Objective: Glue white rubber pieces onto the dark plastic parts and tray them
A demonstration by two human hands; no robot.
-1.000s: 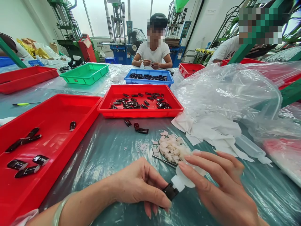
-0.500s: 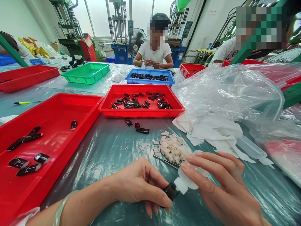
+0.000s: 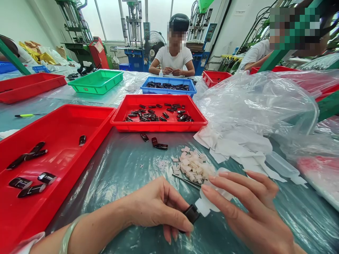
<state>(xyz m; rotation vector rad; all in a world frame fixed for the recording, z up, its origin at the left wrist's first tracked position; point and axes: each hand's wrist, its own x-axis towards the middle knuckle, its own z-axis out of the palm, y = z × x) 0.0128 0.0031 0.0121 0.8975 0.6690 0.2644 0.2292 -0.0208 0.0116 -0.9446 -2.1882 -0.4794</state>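
My left hand (image 3: 161, 208) pinches a small black plastic casing (image 3: 191, 214) between thumb and fingers, its end facing right. My right hand (image 3: 246, 208) is closed round a translucent squeeze bottle (image 3: 224, 192), largely hidden behind the fingers. The bottle's white tip (image 3: 202, 207) points left and meets the casing's end; whether anything flows from it I cannot tell. Just beyond the bottle lie a heap of small cream-coloured pieces (image 3: 194, 165) and a thin dark metal tool (image 3: 186, 180).
A red tray (image 3: 66, 169) with several black casings stands at left. Another red tray (image 3: 159, 127) holds many more, with loose casings (image 3: 160, 145) before it. White cloths (image 3: 235, 141), a second bottle (image 3: 283, 165) and clear plastic sheeting (image 3: 259, 98) lie at right. A person (image 3: 173, 56) sits opposite.
Both hands keep their hold, with the bottle tip still at the casing. My right-hand fingers have shifted very slightly. The co-worker at far right has moved an arm.
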